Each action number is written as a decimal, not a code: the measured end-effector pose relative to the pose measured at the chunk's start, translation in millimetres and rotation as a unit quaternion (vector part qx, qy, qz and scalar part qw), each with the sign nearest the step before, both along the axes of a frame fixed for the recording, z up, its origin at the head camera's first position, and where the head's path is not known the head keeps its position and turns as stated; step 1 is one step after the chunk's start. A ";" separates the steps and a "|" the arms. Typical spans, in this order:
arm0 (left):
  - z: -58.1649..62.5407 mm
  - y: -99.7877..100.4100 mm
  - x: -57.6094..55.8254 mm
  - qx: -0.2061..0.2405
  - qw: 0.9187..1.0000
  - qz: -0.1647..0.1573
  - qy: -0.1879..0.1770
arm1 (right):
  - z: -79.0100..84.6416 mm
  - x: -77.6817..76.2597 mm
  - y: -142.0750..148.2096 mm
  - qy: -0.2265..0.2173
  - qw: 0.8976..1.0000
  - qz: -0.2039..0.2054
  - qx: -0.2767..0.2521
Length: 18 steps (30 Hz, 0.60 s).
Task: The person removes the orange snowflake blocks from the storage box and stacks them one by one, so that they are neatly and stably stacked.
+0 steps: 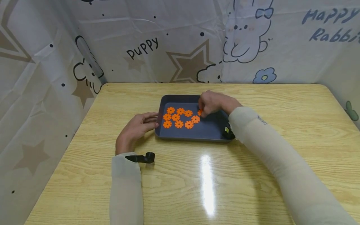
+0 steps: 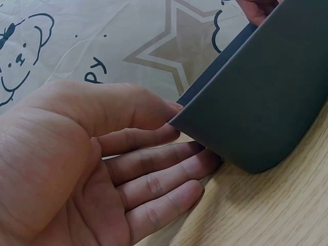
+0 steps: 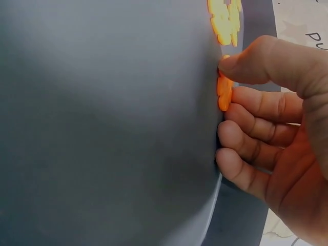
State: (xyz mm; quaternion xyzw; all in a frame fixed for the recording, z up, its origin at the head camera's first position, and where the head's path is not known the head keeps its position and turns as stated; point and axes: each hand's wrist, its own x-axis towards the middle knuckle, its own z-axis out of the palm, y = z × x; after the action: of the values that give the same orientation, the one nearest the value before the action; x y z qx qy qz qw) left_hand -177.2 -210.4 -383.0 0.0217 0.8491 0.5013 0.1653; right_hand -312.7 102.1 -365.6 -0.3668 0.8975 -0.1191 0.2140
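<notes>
Inside a dark grey rectangular tray [image 1: 194, 134] lie several flat orange notched discs [image 1: 178, 124], mostly grouped at its left and middle. My right hand [image 1: 211, 102] reaches into the tray's far right part and pinches one orange notched disc [image 3: 224, 95] between thumb and index finger, low over the tray floor. The other fingertips of that hand are close to the floor. At the tray's left end is my left hand [image 1: 137, 129]. Its thumb touches the rim in the left wrist view, while its fingers [image 2: 159, 189] extend loosely beside the outer wall.
The tray stands on a light wood-grain table [image 1: 180, 175]. Behind it hangs a white cloth [image 1: 112, 40] printed with stars and cartoon animals. A black strap with a small camera [image 1: 150, 157] sits on the left wrist, and another black device [image 1: 227, 132] on the right.
</notes>
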 end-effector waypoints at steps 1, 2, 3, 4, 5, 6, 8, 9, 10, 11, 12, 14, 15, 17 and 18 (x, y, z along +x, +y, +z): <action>-0.3 -0.1 0.0 0.000 1.000 0.000 0.000 | 0.0 0.2 -0.2 0.001 1.000 0.000 0.000; -0.6 -0.1 -0.1 0.002 1.000 -0.001 0.000 | 0.1 0.6 -0.4 0.000 1.000 -0.002 0.002; -0.9 -0.1 -0.1 0.002 1.000 -0.001 -0.001 | -0.2 0.9 -0.5 0.000 1.000 -0.003 0.003; -1.2 0.0 -0.1 0.003 1.000 -0.002 -0.002 | -0.5 1.2 -0.5 0.000 1.000 -0.003 0.005; -1.4 0.1 0.1 0.004 1.000 -0.002 -0.003 | -0.9 1.6 -0.6 -0.001 1.000 -0.004 0.005; -1.5 0.2 0.2 0.006 1.000 -0.002 -0.005 | -1.3 1.9 -0.5 -0.002 1.000 -0.005 0.006; -1.5 0.5 0.5 0.006 1.000 -0.001 -0.007 | -1.5 2.8 -0.4 -0.003 1.000 -0.007 0.008; -1.3 0.6 0.7 0.006 1.000 0.000 -0.008 | -1.4 3.0 -0.2 -0.002 1.000 -0.008 0.009; -1.1 0.7 0.7 0.007 1.000 0.001 -0.008 | -1.2 3.4 -0.1 -0.002 1.000 -0.010 0.008; -0.7 0.6 0.9 0.007 1.000 0.002 -0.009 | -0.7 3.5 0.1 -0.002 1.000 -0.011 0.008; -0.4 0.7 0.8 0.005 1.000 0.002 -0.008 | 0.0 3.7 0.4 -0.002 1.000 -0.013 0.006; 0.3 0.7 0.6 0.003 1.000 0.003 -0.006 | 1.7 3.9 0.9 -0.001 1.000 -0.015 0.001; 0.7 0.7 0.4 0.002 1.000 0.003 -0.006 | 2.9 4.0 1.3 0.000 1.000 -0.015 -0.004; 1.4 0.5 0.2 0.000 1.000 0.003 -0.004 | 5.2 4.2 1.8 0.000 1.000 -0.016 -0.015; 1.6 0.4 0.0 -0.001 1.000 0.003 -0.003 | 6.4 4.3 1.9 0.001 1.000 -0.017 -0.022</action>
State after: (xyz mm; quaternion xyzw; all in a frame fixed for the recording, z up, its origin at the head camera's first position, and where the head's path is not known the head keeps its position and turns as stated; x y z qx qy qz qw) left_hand -177.2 -209.9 -381.4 0.0171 0.8493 0.5007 0.1666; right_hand -308.4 104.1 -359.2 -0.3564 0.9009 -0.1416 0.2033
